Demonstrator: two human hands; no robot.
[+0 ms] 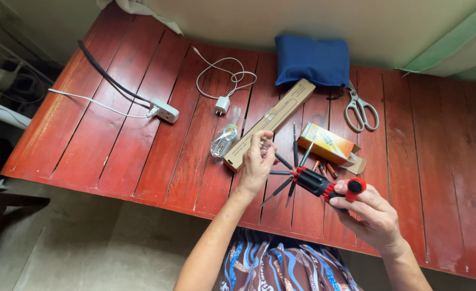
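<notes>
My right hand (375, 215) grips the red-and-black handle of a multi-bit screwdriver tool (316, 182), thumb near its round red end cap. Several thin metal bits fan out from the tool's far end. My left hand (257, 161) reaches to that fan and pinches one of the bits between its fingertips. Both hands hover just above the red wooden table (114, 145), near its front edge.
A long brown cardboard box (281, 116), a small orange box (328, 144), a few small batteries (325, 170), scissors (360, 110) and a blue cloth pouch (313, 59) lie behind the hands. A clear plastic packet (224, 139), a white charger with cable (223, 102) and a power strip (165, 110) sit to the left.
</notes>
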